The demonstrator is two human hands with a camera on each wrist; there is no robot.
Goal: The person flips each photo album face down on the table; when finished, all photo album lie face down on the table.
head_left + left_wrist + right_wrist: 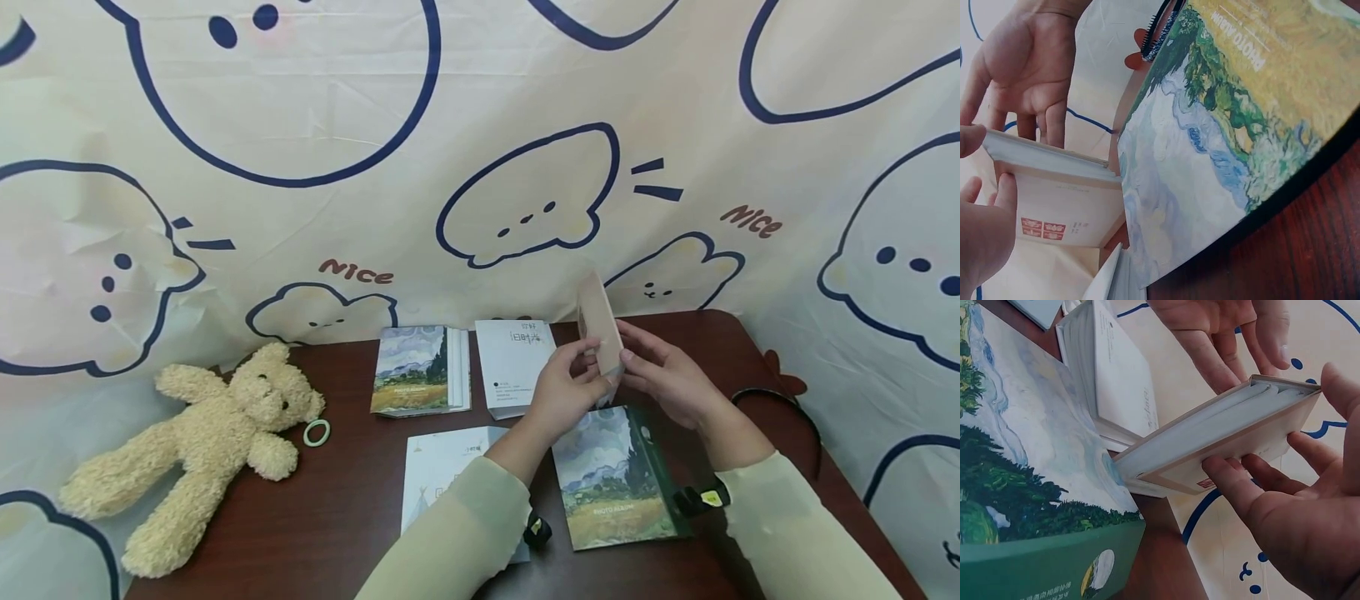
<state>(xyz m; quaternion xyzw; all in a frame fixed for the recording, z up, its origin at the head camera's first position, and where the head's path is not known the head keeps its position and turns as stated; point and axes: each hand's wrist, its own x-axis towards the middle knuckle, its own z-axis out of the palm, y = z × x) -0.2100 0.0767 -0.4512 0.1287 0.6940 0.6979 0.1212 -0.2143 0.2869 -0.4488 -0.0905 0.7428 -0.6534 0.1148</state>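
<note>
A small beige-covered photo album (600, 325) is held upright on edge above the right part of the table. My left hand (564, 390) grips its left side, the thumb over the edge and fingers against a cover with red printed squares (1043, 229). From the right, my right hand (671, 382) holds it, fingers on the facing cover and thumb at a corner. White pages (1210, 422) show between the covers. Below both hands lies a larger photo album (617, 483) with a painted landscape and green spine.
A white-covered book (514, 358) and another landscape album (410, 367) lie at the back. My left sleeve partly covers a pale booklet (431, 467). To the left are a teddy bear (213, 442) and a green ring (317, 432). A black cord (795, 408) lies at the right edge.
</note>
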